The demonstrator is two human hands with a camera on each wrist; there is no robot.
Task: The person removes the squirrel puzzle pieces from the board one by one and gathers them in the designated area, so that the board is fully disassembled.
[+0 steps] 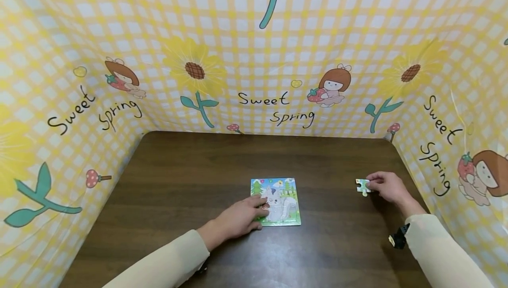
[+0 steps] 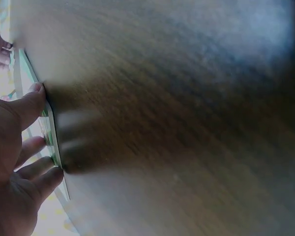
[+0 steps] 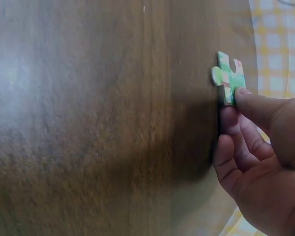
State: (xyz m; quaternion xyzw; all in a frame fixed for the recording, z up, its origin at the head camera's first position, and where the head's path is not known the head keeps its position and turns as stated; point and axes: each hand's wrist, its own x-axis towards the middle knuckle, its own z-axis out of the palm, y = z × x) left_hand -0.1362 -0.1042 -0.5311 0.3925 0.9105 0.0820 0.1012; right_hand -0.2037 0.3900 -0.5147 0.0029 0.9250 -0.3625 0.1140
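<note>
A square jigsaw puzzle (image 1: 291, 215) with a pale animal among green trees and blue sky lies on the table. My left hand (image 1: 240, 217) rests on its left side, fingers spread over the picture and thumb at the edge. In the left wrist view, the fingertips of the left hand (image 2: 14, 147) touch the thin puzzle board (image 2: 51, 130) along its rim. Off to the right, my right hand (image 1: 390, 187) pinches a green and white puzzle piece (image 1: 362, 185) by one side. The right wrist view has the thumb on top of that puzzle piece (image 3: 227, 78).
The dark wooden table (image 1: 190, 160) is closed in at the back and both sides by a yellow checked cloth (image 1: 254, 63) with printed flowers and figures. A black strap (image 1: 398, 236) shows at the right sleeve's cuff.
</note>
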